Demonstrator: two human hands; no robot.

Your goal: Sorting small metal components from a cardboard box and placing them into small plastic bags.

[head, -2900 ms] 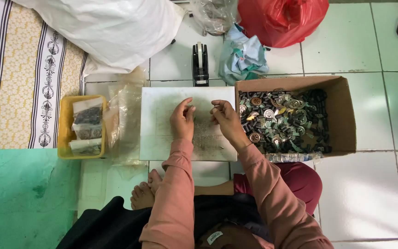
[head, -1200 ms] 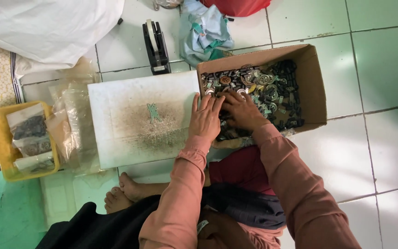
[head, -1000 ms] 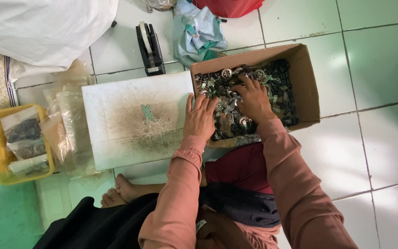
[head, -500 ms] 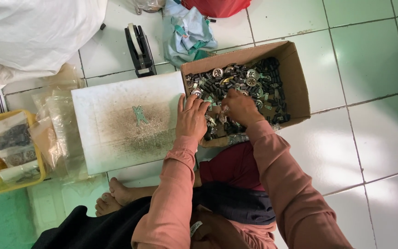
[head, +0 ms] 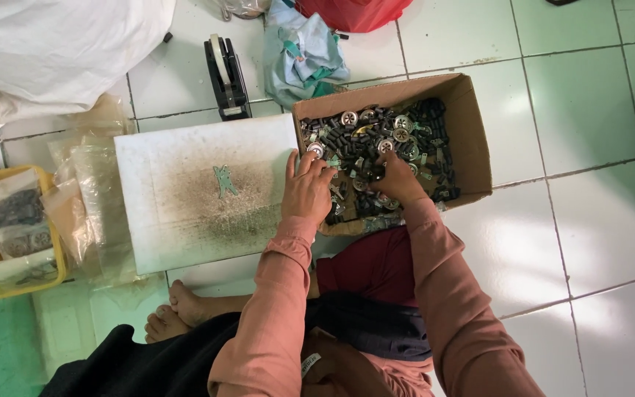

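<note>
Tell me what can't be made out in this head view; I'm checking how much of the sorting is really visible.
- Right hand: its fingertips are buried among small dark metal parts, so its grip is hidden.
- Left hand: fingers curl over the edge of the brown cardboard box; anything beneath them is hidden.
- Yellow plastic tray: cut off by the left edge.
- Red plastic bag: cut off by the top edge.

Two hands (head: 308, 192), one cardboard box (head: 473, 140) of many small parts, one white board (head: 185, 220), one tape dispenser (head: 225, 77), one yellow tray (head: 53, 257), one red bag (head: 354, 11).
</note>
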